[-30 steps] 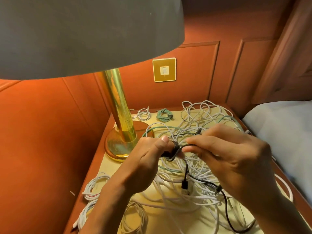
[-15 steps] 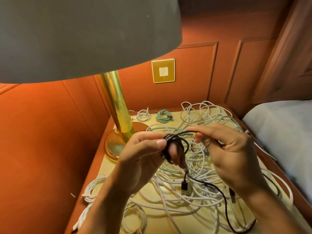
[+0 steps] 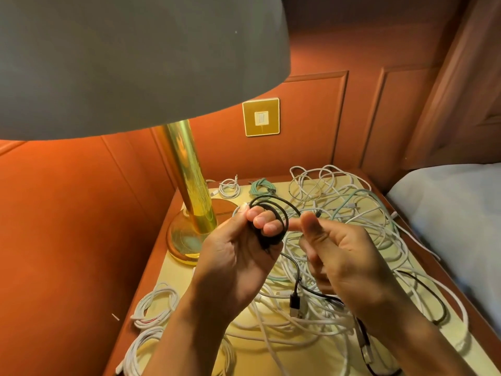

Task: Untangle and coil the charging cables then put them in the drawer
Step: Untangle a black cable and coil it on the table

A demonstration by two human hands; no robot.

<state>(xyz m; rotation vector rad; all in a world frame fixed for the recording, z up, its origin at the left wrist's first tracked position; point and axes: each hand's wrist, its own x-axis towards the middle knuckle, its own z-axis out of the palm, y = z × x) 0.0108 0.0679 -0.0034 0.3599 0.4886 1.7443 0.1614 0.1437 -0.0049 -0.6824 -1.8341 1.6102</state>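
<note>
While the left hand [image 3: 238,259] grips the black cable [image 3: 265,241] looped round its fingers above the nightstand [image 3: 176,275], the right hand [image 3: 344,253] pinches its loose run. Coiling looks midway, and the next move calls for another wrap.

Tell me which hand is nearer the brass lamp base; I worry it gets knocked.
Left. The left hand, gripping the coiled black cable, is just right of the lamp base; the right hand is farther right, over the white cable tangle.
</note>
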